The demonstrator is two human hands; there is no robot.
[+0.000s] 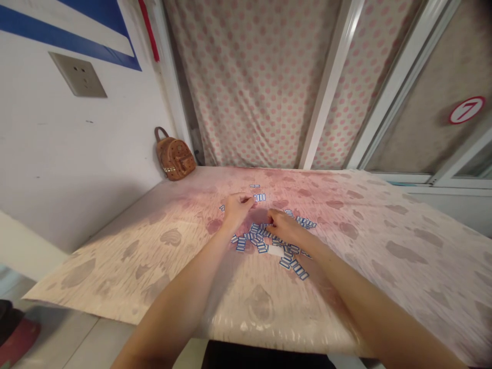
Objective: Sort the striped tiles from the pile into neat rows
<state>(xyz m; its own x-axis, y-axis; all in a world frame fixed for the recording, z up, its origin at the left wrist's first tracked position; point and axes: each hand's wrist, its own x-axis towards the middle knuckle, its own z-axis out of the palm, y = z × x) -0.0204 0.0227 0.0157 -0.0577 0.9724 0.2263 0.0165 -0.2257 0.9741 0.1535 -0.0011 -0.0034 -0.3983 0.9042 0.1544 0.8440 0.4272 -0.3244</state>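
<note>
With twelve o'clock lying straight ahead, the left hand (237,207) is pinching its fingertips together beside a short row of blue-edged pieces (261,197) at its two o'clock, though whether it is gripping one I cannot tell; the right hand (283,225) is curling its fingers over a loose pile of similar pieces (262,247), its grip likewise hidden. The pile is spreading toward six o'clock, a white piece (275,250) lying among it. Everything is resting on a patterned tablecloth (115,266). Farther out, a brown backpack (177,158) is sitting at ten o'clock, a dotted curtain (249,77) is hanging at twelve, and a round sign (467,109) is showing a 7 at two
</note>
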